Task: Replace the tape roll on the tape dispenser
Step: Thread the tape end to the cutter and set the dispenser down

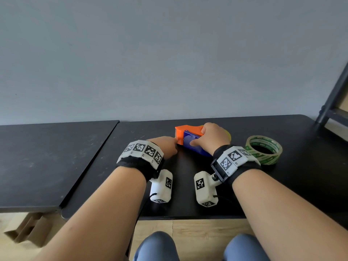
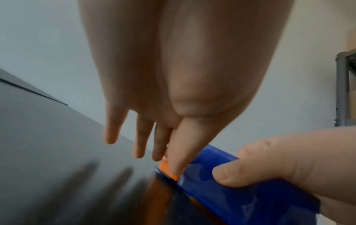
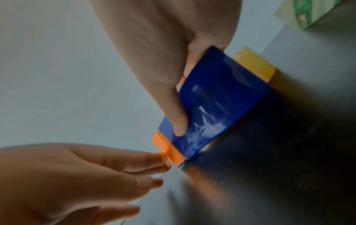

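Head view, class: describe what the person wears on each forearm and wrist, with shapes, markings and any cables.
Both forearms are bare, with no sleeves. Each wrist carries a black fabric band: the left wristband and right wristband are topped by angular white plates printed with square black-and-white markers. A rounded white camera pod hangs beneath each, left pod and right pod, also marker-tagged, trailing a thin black cable.

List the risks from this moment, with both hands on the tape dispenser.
1. The left hand has its thumb and forefinger at the orange cutter end of the tape dispenser; if a serrated blade sits there, the fingertips could get nicked.
2. The right hand grips the dispenser from above on a smooth black table; a tug from the left could make it slip or twist.
3. The green tape roll lies beside the right wrist; it could be knocked away.
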Tool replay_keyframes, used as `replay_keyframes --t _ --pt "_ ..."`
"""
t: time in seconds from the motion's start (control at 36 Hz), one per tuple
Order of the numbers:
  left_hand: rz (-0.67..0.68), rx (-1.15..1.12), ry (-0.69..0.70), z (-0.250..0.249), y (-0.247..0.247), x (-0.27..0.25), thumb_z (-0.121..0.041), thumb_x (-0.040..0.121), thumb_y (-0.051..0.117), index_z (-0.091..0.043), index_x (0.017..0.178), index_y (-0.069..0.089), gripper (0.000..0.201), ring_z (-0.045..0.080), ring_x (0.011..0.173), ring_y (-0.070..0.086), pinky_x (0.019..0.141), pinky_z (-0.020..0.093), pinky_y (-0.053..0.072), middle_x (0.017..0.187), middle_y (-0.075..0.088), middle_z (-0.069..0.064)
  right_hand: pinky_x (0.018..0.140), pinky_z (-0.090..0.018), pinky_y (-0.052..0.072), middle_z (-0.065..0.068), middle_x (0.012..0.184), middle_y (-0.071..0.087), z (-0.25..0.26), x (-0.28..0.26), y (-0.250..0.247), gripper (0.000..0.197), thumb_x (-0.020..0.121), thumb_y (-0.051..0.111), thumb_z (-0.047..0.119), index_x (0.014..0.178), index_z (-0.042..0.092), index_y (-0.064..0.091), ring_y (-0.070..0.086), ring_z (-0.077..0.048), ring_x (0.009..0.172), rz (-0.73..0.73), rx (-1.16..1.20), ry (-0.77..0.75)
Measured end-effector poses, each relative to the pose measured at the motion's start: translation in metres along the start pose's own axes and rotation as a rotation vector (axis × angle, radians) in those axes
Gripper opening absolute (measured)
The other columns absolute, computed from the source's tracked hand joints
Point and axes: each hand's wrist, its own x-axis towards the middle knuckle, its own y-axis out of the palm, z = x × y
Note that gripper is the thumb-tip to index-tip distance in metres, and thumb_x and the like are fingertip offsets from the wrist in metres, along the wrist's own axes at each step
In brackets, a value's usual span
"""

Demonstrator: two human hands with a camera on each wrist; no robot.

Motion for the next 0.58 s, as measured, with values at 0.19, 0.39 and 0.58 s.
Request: replay_keyframes --t 0.19,0.39,0.58 --pt "0.062 0.026 0.038 -0.003 0.001 -0.009 -0.018 0.1 0.04 -0.006 0.13 0.053 0.035 0.028 0.121 0.052 0.096 0.031 0.038 0.129 0.056 0.012 0.071 -0.029 0.036 -0.004 0.115 0.066 -0.001 -0.002 0.0 0.058 0.078 0.076 0.044 0.122 0.013 0.056 0.062 -0.023 0.102 -0.005 -0.015 -0.013" --pt "-0.02 -0.122 -0.057 0.007 0.001 0.001 -0.012 0.091 0.048 -0.003 0.083 0.064 0.019 0.025 0.093 0.058 0.081 0.031 0.044 0.087 0.063 0.007 0.07 -0.029 0.036 -0.003 0.113 0.067 -0.001 -0.003 -0.002 0.059 0.078 0.076 0.044 0.124 0.013 0.055 0.062 -0.023 0.1 0.001 -0.026 -0.015" --pt "-0.292 -0.374 -0.168 0.019 -0.008 0.016 -0.003 0.089 0.049 -0.002 0.12 0.064 0.034 0.03 0.116 0.059 0.099 0.036 0.046 0.124 0.065 0.015 0.069 -0.029 0.034 0.002 0.092 0.056 -0.004 0.001 -0.001 0.052 0.077 0.076 0.043 0.116 0.014 0.057 0.052 -0.021 0.083 0.019 -0.024 -0.021"
